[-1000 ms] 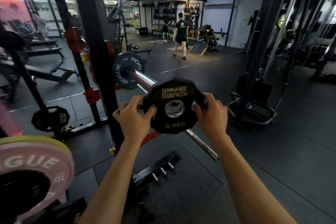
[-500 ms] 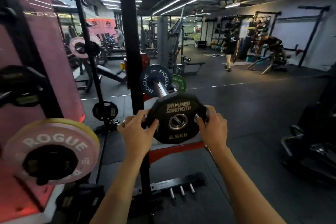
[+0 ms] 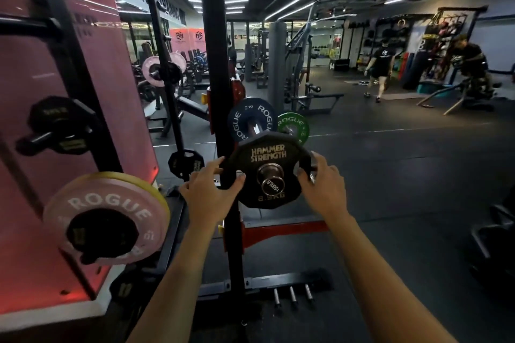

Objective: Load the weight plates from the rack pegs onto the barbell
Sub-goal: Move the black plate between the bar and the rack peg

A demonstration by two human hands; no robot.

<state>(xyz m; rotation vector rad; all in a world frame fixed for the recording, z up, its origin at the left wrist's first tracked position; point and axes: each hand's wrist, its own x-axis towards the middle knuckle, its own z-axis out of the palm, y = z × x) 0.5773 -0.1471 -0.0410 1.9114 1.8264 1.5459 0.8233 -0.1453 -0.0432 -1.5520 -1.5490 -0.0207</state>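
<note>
Two hands steady a black many-sided plate (image 3: 267, 170) at the centre of the frame, its bore already threaded over the polished steel end of the barbell sleeve (image 3: 271, 179), whose cap reads 1500LB. The left hand (image 3: 207, 193) grips the plate's left rim with fingers curled over the edge and the thumb pressed on its face; the right hand (image 3: 320, 185) clasps the right rim, fingertips hooked into what looks like a cut-out handle. The likeliest trouble from here, as a judgement: the plate sits only at the sleeve's tip, so a tilt could bind it on the steel, or a loosened hold could let it slide back off toward the dark rubber floor; fingers wrapped behind the rim could also be nipped when it meets the blue Rogue plate (image 3: 249, 120) further up the sleeve, just above centre. Largest in view, a pale pink panel (image 3: 36, 78) fills the upper left, matte and glowing red at its base. Before it stands the rack's black square-tube upright (image 3: 214, 50). At lower left a round, smooth pink Rogue plate (image 3: 108, 203) with a yellow rim hangs on a peg. A smaller glossy green plate (image 3: 294, 125) peeks out right of the blue one.
</note>
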